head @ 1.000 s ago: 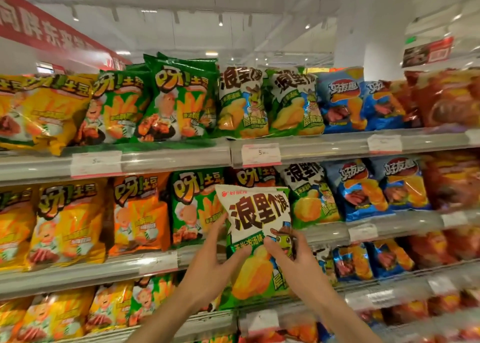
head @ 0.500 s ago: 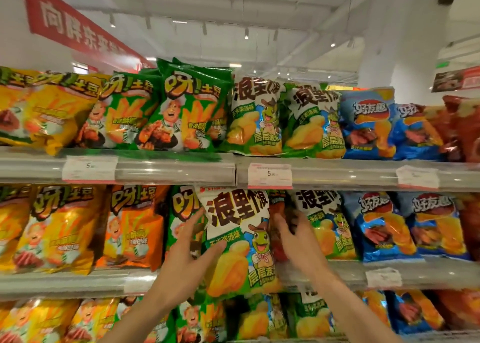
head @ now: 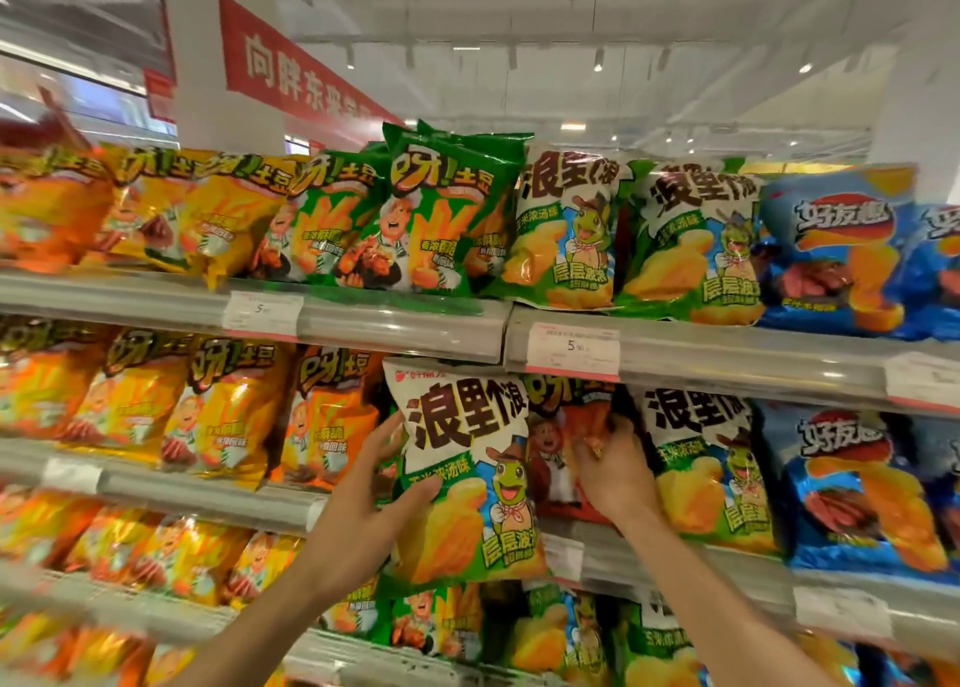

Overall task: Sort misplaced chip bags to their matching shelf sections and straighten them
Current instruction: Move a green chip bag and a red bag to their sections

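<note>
A white-and-green chip bag with a frog mascot (head: 467, 473) hangs in front of the middle shelf, and my left hand (head: 374, 499) grips its left edge. Right of it stands a red-orange bag (head: 566, 442) in the middle row. My right hand (head: 615, 478) is shut on that red-orange bag's right side, just left of a matching frog bag (head: 711, 468) standing in the row. Two more frog bags (head: 571, 229) sit on the top shelf.
Yellow and orange bags (head: 208, 405) fill the left of the middle shelf, green bags (head: 426, 218) the top middle, blue bags (head: 852, 483) the right. Clear shelf rails carry price tags (head: 571, 351). A red banner (head: 291, 67) hangs overhead.
The view has tilted up and left. My left hand has kept the frog bag, shifting it left. My right hand has left that bag and closed on the red-orange bag behind it.
</note>
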`<action>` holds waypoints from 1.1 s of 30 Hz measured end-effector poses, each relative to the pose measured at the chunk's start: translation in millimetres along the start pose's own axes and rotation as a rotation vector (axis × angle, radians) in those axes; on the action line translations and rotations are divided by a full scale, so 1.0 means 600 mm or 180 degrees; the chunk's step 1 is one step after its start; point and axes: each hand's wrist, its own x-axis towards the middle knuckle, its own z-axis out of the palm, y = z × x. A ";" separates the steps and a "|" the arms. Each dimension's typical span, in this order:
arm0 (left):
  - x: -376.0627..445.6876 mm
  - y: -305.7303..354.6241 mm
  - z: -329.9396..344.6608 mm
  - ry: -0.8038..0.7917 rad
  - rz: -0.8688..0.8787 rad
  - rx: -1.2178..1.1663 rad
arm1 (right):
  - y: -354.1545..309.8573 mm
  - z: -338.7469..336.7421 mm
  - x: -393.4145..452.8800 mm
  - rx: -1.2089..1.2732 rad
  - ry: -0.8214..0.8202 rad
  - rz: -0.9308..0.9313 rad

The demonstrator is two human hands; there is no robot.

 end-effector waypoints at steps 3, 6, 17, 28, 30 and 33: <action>-0.006 0.001 -0.008 0.0064 -0.0066 0.0065 | -0.012 -0.008 -0.002 -0.0039 0.0089 -0.0123; -0.009 0.005 -0.014 0.0066 -0.0077 0.0198 | -0.019 -0.017 -0.002 -0.0129 0.0246 -0.0245; -0.005 0.010 -0.015 -0.0002 -0.0014 0.0199 | -0.027 -0.097 -0.028 -0.0327 0.0410 -0.0660; 0.044 0.046 0.098 -0.0081 0.0245 0.1011 | 0.077 -0.227 -0.117 -0.0167 0.0440 -0.0547; 0.060 0.051 0.124 -0.0134 0.0245 0.1114 | 0.099 -0.251 -0.127 -0.0156 0.0494 -0.0455; 0.086 0.050 0.155 -0.0223 0.0278 0.1140 | 0.126 -0.282 -0.137 -0.0052 0.0590 -0.0358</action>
